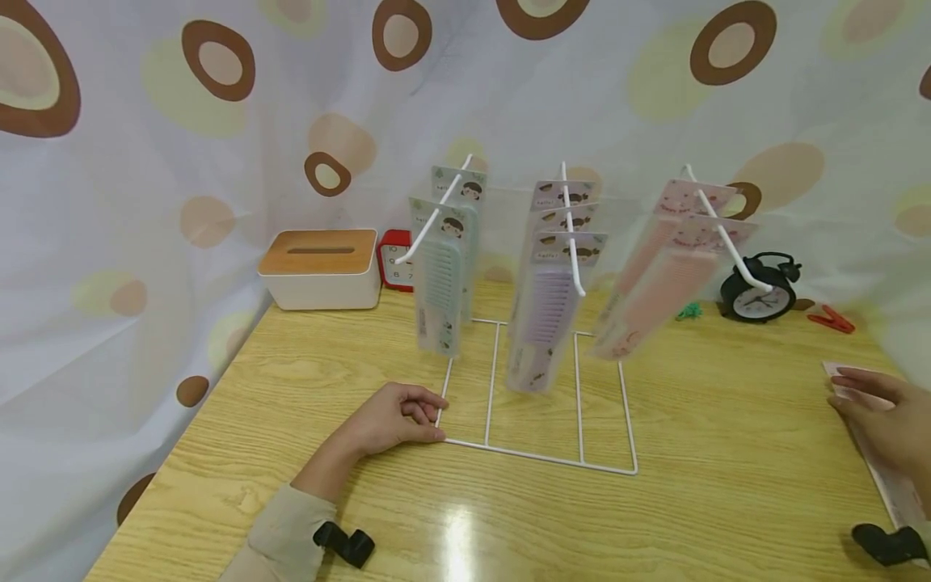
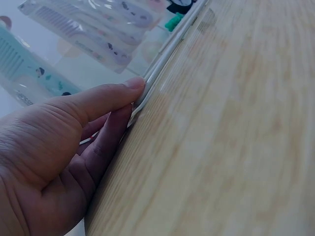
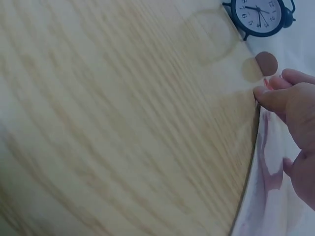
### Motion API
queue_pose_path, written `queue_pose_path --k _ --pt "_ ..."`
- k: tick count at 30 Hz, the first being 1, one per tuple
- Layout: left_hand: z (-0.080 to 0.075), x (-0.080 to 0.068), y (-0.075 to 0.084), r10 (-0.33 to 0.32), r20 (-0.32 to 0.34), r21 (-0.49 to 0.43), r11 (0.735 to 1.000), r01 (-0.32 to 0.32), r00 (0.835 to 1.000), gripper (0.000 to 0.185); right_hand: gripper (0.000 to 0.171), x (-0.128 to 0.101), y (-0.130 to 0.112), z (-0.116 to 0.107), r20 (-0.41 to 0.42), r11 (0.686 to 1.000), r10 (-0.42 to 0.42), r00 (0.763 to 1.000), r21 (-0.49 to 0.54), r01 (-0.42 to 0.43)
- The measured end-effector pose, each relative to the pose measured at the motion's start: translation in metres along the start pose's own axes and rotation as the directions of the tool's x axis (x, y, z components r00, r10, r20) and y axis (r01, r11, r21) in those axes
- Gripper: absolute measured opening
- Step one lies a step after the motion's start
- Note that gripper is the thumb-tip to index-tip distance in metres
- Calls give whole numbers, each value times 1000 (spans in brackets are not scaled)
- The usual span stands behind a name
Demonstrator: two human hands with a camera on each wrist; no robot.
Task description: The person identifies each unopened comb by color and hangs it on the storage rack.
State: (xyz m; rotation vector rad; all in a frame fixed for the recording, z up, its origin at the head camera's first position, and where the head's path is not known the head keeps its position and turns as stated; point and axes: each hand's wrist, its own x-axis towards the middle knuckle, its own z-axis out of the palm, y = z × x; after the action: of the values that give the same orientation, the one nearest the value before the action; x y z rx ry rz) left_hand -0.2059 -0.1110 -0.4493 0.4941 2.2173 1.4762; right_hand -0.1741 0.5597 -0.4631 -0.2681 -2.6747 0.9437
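A white wire display rack (image 1: 534,457) stands on the wooden table, its hooks hung with packaged combs: green (image 1: 440,283), purple (image 1: 549,311) and pink (image 1: 665,295). My left hand (image 1: 396,416) pinches the front left corner of the rack's base, thumb on the wire. The left wrist view shows that thumb (image 2: 110,98) and a curled finger at the white wire. At the far right, my right hand (image 1: 883,416) is over a flat, pale pink package (image 1: 876,465) on the table. Its thumb and fingers stay apart, reaching around the package's upper part.
At the back left are a tissue box (image 1: 320,279) with a wooden lid and a red-framed clock (image 1: 393,259). A black alarm clock (image 1: 760,295), a red clip (image 1: 832,319) and a small green item (image 1: 688,311) lie at the back right. A patterned curtain (image 1: 473,81) hangs behind.
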Motion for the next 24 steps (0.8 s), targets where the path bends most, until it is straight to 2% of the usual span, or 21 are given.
queue_pose_path --k 4,6,11,16,20,24 --pt "0 0 -1 3 -4 -2 1000 -3 1000 43 65 5 -15 -5 51 977 68 996 -205 -56" --pt "-1 1 -1 5 -5 -2 1000 -5 1000 43 76 9 -22 -6 92 962 113 989 -260 -85" --pt "-1 1 -2 9 -1 -7 1000 -9 1000 42 92 17 -32 -8 195 956 164 967 -274 -106" --pt "-2 0 -2 3 -1 -5 1000 -3 1000 42 89 20 -38 -7 243 955 154 958 -284 -82" --pt "-1 0 -1 -4 -2 0 1000 4 1000 42 86 17 -44 -3 261 970 160 952 -220 -103" --pt "-1 0 0 -4 1 4 1000 4 1000 42 83 15 -53 -1 238 983 137 961 -155 -102"
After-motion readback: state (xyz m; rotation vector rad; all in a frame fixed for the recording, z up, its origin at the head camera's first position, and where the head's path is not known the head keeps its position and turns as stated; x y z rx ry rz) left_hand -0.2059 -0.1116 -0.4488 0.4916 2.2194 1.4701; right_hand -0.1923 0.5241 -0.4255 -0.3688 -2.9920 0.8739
